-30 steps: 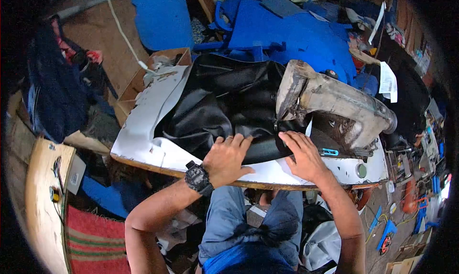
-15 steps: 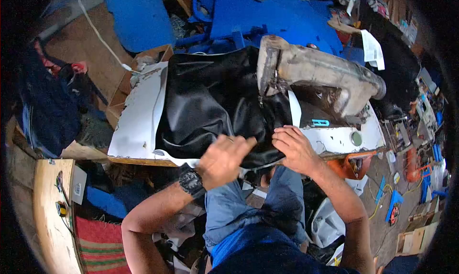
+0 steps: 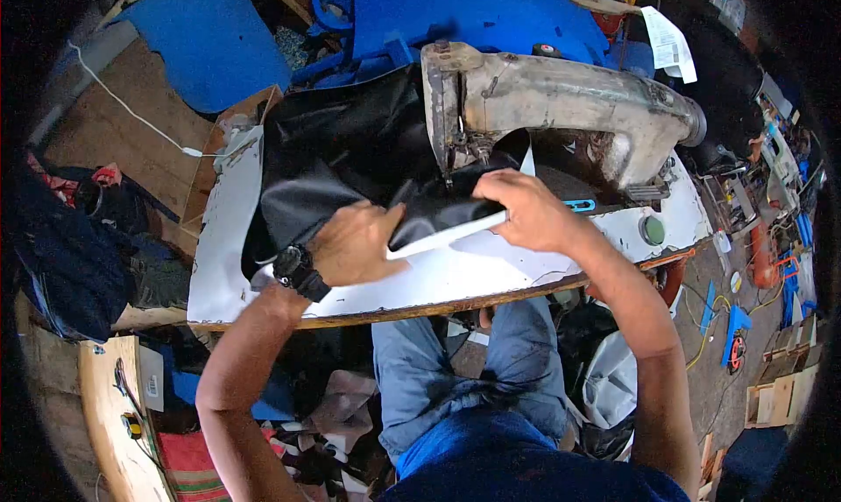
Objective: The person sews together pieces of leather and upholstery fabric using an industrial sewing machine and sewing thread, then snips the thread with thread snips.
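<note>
A glossy black sheet of leatherette [image 3: 333, 182], white on its underside, lies over the left part of a white sewing table [image 3: 455, 274]. Its near edge is lifted and folded back, so the white backing shows as a strip. My left hand [image 3: 355, 243], with a black watch at the wrist, grips the fold at its left end; its fingertips are partly hidden. At the other end of the strip, my right hand [image 3: 530, 211] pinches the edge between thumb and fingers. The worn sewing machine [image 3: 561, 99] stands behind my right hand, its needle area over the sheet.
Turquoise thread snips [image 3: 578, 206] lie beside the machine, near a green round disc [image 3: 653, 230] set in the tabletop. Blue sheets [image 3: 473, 16] are piled behind. A white cord [image 3: 123, 108] runs at the left. Scraps and a wooden crate [image 3: 784, 388] are on the floor.
Both hands have moved away from my body, lifting and folding the sheet's near edge back. The white backing and the table's front part now show. My left hand has also moved left.
</note>
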Action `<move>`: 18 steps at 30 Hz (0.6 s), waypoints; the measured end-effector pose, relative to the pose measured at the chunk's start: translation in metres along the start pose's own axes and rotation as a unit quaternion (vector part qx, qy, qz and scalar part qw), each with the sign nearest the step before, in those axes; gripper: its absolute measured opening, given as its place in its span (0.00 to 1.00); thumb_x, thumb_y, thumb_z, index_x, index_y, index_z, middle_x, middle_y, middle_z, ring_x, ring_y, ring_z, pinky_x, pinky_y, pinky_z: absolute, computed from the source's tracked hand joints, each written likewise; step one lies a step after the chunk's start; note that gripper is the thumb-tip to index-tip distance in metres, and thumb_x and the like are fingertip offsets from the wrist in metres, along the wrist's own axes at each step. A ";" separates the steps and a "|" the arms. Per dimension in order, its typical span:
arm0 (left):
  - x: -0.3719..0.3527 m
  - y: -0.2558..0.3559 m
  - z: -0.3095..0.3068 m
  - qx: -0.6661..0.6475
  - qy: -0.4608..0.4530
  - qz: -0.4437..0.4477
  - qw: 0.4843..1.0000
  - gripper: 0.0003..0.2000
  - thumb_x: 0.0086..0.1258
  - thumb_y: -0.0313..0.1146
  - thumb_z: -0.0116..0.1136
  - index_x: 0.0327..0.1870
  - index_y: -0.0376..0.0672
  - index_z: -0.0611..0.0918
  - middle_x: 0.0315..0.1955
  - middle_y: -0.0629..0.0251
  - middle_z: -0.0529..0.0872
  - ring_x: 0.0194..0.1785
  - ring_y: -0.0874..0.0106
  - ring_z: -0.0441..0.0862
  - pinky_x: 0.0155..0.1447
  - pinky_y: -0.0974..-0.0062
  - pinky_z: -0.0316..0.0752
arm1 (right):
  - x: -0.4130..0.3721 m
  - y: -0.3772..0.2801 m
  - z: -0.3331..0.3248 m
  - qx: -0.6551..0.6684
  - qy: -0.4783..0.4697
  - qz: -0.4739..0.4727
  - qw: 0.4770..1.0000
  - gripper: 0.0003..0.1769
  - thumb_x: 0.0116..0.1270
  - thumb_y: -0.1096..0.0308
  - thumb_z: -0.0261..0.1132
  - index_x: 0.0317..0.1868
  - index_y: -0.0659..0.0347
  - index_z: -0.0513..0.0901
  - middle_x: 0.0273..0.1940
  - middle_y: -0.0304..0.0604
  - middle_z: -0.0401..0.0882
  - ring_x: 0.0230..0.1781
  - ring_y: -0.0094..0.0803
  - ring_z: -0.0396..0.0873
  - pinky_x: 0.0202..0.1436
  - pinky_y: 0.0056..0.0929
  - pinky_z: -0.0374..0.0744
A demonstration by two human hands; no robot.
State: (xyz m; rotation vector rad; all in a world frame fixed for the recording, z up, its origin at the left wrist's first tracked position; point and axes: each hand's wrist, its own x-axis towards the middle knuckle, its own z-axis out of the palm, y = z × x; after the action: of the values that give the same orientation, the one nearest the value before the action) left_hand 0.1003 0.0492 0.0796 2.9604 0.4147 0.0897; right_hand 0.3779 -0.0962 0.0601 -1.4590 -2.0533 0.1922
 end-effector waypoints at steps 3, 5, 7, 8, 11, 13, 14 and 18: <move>0.011 -0.030 -0.004 -0.007 0.111 0.077 0.991 0.21 0.61 0.31 0.77 0.54 0.31 0.88 0.49 0.48 0.90 0.52 0.50 0.88 0.57 0.53 0.82 | 0.015 0.004 -0.006 0.060 -0.046 0.060 0.995 0.21 0.62 0.67 0.77 0.54 0.65 0.83 0.48 0.61 0.88 0.55 0.63 0.85 0.59 0.54 0.81; 0.017 -0.024 -0.024 -0.095 0.098 0.104 0.985 0.22 0.63 0.24 0.75 0.59 0.31 0.87 0.64 0.58 0.88 0.64 0.56 0.86 0.66 0.58 0.81 | 0.021 0.005 -0.010 0.088 -0.084 0.070 0.990 0.25 0.62 0.61 0.79 0.53 0.68 0.84 0.48 0.62 0.88 0.54 0.62 0.86 0.59 0.52 0.82; 0.025 -0.030 -0.001 -0.297 0.094 0.031 0.950 0.25 0.63 0.22 0.74 0.64 0.31 0.85 0.68 0.54 0.85 0.67 0.56 0.84 0.71 0.58 0.79 | 0.025 0.015 -0.008 0.082 -0.109 0.060 0.989 0.28 0.62 0.57 0.81 0.52 0.71 0.85 0.48 0.62 0.88 0.52 0.60 0.86 0.58 0.51 0.82; 0.024 -0.027 0.012 -0.435 0.067 -0.046 0.897 0.29 0.63 0.20 0.73 0.68 0.32 0.83 0.72 0.50 0.81 0.71 0.55 0.81 0.76 0.58 0.74 | 0.026 0.023 -0.002 0.056 -0.114 0.037 0.991 0.29 0.60 0.54 0.81 0.50 0.73 0.87 0.48 0.63 0.89 0.53 0.59 0.87 0.59 0.51 0.82; 0.032 -0.033 0.031 -0.408 0.057 -0.023 0.911 0.40 0.60 0.26 0.75 0.77 0.32 0.74 0.75 0.44 0.76 0.75 0.53 0.78 0.80 0.59 0.70 | 0.022 0.036 0.013 0.064 -0.166 0.073 0.981 0.29 0.58 0.54 0.81 0.47 0.73 0.88 0.44 0.64 0.88 0.50 0.62 0.87 0.56 0.52 0.83; 0.035 -0.037 0.041 -0.276 0.093 0.035 0.956 0.50 0.51 0.42 0.80 0.78 0.32 0.71 0.71 0.46 0.79 0.73 0.50 0.79 0.79 0.56 0.70 | 0.019 0.042 0.016 0.125 -0.115 0.006 0.985 0.26 0.57 0.56 0.80 0.47 0.71 0.89 0.42 0.61 0.88 0.50 0.63 0.86 0.56 0.53 0.83; 0.037 -0.033 0.042 -0.261 0.109 0.047 0.958 0.47 0.51 0.43 0.79 0.75 0.35 0.75 0.71 0.47 0.78 0.74 0.49 0.77 0.80 0.53 0.68 | 0.018 0.044 0.013 0.144 -0.100 -0.003 0.985 0.24 0.56 0.59 0.79 0.48 0.68 0.90 0.42 0.60 0.88 0.52 0.62 0.86 0.58 0.53 0.83; 0.044 -0.033 0.051 -0.139 0.053 0.149 0.978 0.18 0.48 0.37 0.74 0.31 0.31 0.83 0.56 0.49 0.85 0.68 0.50 0.79 0.80 0.53 0.65 | 0.005 0.044 0.018 0.022 -0.110 -0.175 0.978 0.19 0.50 0.69 0.73 0.44 0.63 0.88 0.46 0.51 0.89 0.59 0.51 0.86 0.71 0.49 0.82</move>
State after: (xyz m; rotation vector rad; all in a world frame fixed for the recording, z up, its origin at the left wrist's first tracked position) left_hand 0.1383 0.0857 0.0257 2.7219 -0.0324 0.3136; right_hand 0.4028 -0.0705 0.0277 -1.0641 -2.4288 0.2625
